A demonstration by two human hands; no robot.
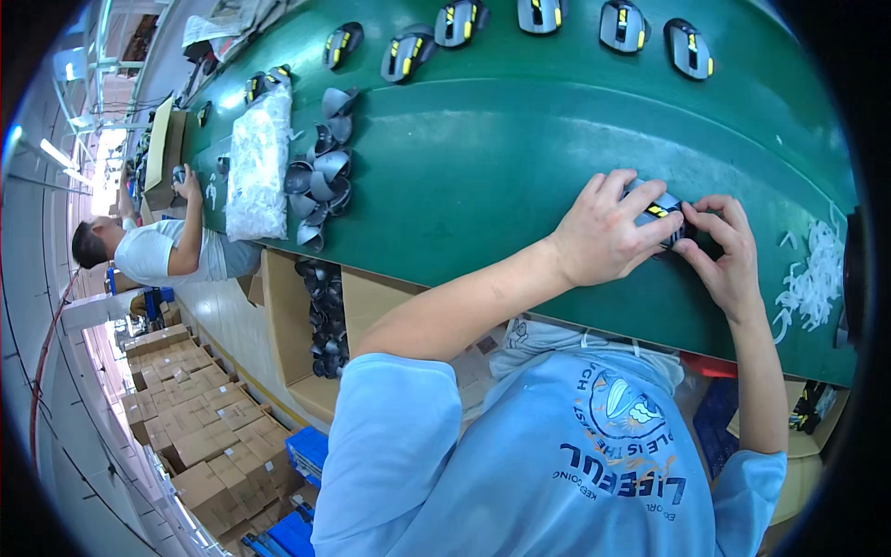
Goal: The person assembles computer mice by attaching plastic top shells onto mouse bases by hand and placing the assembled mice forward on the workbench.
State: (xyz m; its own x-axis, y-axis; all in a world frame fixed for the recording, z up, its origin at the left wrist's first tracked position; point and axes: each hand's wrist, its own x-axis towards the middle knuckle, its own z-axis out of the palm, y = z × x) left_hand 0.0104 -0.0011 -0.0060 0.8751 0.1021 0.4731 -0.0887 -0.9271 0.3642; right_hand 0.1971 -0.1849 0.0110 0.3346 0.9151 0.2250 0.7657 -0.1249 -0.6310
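Observation:
A rounded, oblong grey-and-black device (pixel 657 210) with yellow marks is held low over the green table between my two hands. My left hand (pixel 608 227) wraps over its grey upper side, fingers curled around it. With thumb and fingertips, my right hand (pixel 729 255) pinches the black end of the same device. Any small part between the right fingertips is hidden. Just right of that hand lies a heap of small white plastic strips (pixel 815 278). Several similar devices, one at the top right (pixel 689 49), stand in a curved row along the far side.
Dark curved shells (pixel 325 181) sit in a cluster on the left of the green table (pixel 464 176), beside a clear bag of white pieces (pixel 260 167). Below the edge is an open carton (pixel 302 371) with dark parts. A co-worker (pixel 176 246) handles a device farther left.

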